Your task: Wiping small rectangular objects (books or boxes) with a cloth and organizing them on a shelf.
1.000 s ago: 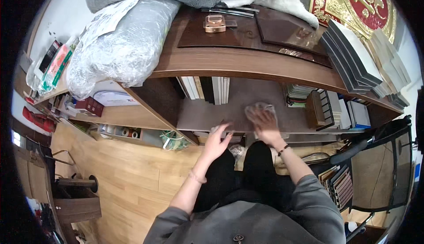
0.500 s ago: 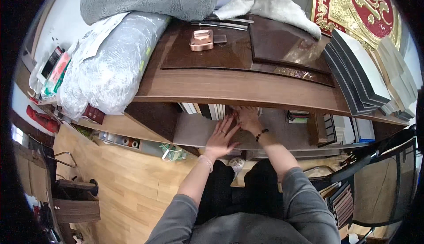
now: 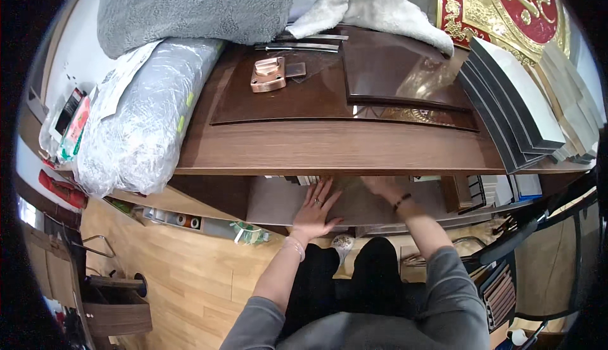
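Observation:
My left hand (image 3: 313, 211) reaches into the open shelf (image 3: 272, 207) beneath the brown cabinet top. Its fingers are spread, and the tips lie against or close to the end of a row of upright books (image 3: 307, 180). The cabinet edge hides most of those books. Farther right in the same shelf is my right hand (image 3: 383, 188), blurred by motion, with its fingertips under the edge. Whether it holds anything does not show.
On the cabinet top (image 3: 342, 144) lie dark glossy panels (image 3: 405, 71), a copper-coloured metal piece (image 3: 268, 75), a plastic-wrapped bundle (image 3: 142, 119) and stacked black-and-white boards (image 3: 513, 97). Folders (image 3: 500, 188) stand at the shelf's right. A chair (image 3: 538, 249) is at right.
My right hand has moved right, away from the left hand and the books. My left hand stays spread by the row. The view has shifted, so the cabinet top covers more of the books.

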Available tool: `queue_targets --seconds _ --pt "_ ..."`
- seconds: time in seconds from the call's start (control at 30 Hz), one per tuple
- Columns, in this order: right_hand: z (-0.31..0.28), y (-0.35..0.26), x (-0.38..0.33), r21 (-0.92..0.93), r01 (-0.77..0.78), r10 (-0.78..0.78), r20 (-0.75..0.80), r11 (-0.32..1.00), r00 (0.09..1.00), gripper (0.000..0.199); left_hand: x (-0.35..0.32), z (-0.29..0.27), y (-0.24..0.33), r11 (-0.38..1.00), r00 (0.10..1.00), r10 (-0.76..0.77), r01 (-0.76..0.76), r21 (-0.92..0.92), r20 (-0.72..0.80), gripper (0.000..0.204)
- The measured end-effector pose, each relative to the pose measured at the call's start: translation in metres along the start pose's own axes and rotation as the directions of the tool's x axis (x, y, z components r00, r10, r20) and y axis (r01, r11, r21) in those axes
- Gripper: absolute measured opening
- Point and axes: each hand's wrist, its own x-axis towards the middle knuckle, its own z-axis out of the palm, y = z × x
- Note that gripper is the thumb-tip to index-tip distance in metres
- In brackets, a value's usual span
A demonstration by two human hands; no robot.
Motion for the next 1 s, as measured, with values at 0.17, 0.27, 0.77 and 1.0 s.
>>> queue_targets --seconds 0.17,0.27,0.77,1.0 --pt "-0.01 0.002 0.023 0.109 -0.495 0.488 0.083 0.862 0.869 0.04 0.001 0.011 -0.009 1.0 0.999 0.003 -0.004 0.02 0.047 0.068" --pt "0.007 -0.011 -0.01 -0.301 -0.23 0.201 -0.125 0.925 0.972 0.042 0.007 0.01 0.001 0.999 0.998 0.026 -0.028 0.03 0.051 0.067" --pt "-0.013 -0.047 -0.062 -0.347 -0.11 0.028 -0.232 0.931 0.972 0.043 -0.003 0.003 -0.005 1.0 0.999 0.015 -0.016 0.022 0.046 0.067" --pt "-0.082 0.013 -0.163 -0.227 -0.199 0.138 -0.258 0.953 0.956 0.05 0.004 0.004 0.002 0.998 0.998 0.021 -0.024 0.051 0.052 0.068"
